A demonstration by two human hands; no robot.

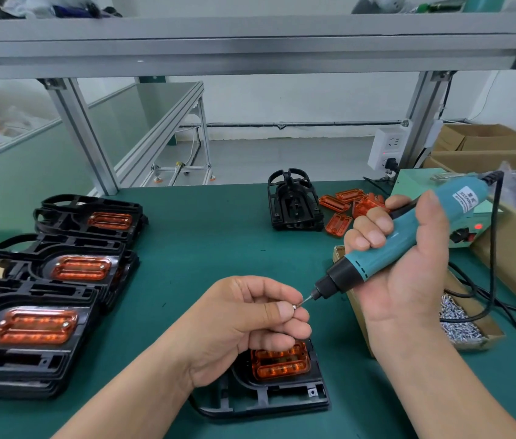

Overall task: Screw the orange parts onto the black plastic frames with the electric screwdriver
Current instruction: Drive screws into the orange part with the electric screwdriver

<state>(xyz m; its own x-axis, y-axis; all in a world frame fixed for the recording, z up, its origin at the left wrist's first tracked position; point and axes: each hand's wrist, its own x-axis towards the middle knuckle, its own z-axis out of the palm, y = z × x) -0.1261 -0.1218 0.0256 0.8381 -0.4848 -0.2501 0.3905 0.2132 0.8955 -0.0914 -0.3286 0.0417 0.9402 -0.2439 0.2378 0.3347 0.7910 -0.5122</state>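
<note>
Above frame (282,397), hands (244,315) (415,274) curled: screw (294,307) at screwdriver (364,267)

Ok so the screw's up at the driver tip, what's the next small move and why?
Probably seat the screw on the tip of the electric screwdriver. The left hand pinches it right at that tip, while the right hand holds the tool tilted. The orange part in the black frame lies under the left hand, waiting.
</note>
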